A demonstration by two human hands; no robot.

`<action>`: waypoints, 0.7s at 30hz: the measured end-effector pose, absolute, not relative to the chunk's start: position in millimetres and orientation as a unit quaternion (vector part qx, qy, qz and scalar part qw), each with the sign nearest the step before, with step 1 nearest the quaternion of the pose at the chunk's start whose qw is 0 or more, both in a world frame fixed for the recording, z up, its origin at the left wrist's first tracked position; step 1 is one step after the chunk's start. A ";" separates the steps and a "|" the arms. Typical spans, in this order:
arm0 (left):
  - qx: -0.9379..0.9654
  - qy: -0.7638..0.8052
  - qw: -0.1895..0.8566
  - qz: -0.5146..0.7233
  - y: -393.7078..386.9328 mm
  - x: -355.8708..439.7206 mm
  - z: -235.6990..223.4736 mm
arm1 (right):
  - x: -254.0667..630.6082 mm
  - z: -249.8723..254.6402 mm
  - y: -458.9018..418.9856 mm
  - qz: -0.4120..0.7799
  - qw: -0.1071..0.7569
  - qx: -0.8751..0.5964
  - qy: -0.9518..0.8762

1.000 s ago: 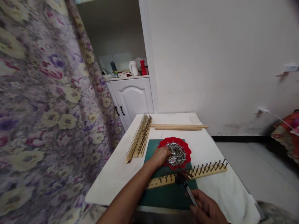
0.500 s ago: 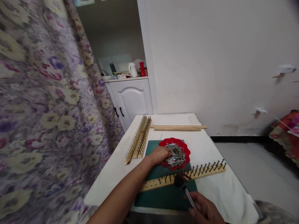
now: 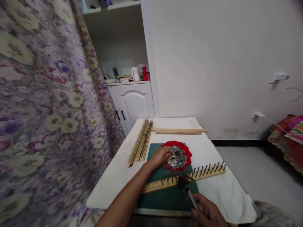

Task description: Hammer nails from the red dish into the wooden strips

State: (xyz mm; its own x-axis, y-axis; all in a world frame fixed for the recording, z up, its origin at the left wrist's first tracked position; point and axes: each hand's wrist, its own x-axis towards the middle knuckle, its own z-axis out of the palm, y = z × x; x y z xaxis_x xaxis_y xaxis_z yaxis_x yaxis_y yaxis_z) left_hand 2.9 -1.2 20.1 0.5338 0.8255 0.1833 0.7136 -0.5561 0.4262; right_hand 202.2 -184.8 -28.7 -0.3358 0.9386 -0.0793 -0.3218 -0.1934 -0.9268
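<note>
Left hand (image 3: pixel 161 156), nearer, is at 9 o'clock on red scalloped bowl (image 3: pixel 188 160); loose nails (image 3: pixel 177 157) lie toward its 3. Cannot tell its pinch. Right hand (image 3: pixel 205 209) grasps hammer (image 3: pixel 192 198). Nail-studded wooden strip (image 3: pixel 153 185) runs roughly 9-to-3.

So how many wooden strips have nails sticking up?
3: the outer strip and inner strip, side by side on the left of the white tabletop, and the front strip across the green mat, partly covered by the tool. Others may be hidden.
</note>
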 end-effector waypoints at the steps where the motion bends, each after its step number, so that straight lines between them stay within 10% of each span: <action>1: 0.852 0.455 0.154 0.210 -6.4 -0.5 19.8 | 202.4 -28.2 -185.4 0.686 0.454 -0.357 -0.443; 9: 0.575 0.502 0.411 0.498 -79.5 -34.8 -17.5 | 200.1 -25.7 -193.3 0.674 0.447 -0.382 -0.447; 21: 0.565 0.592 0.351 0.455 -116.1 -29.1 -42.3 | 198.7 -17.9 -196.7 0.658 0.394 -0.404 -0.499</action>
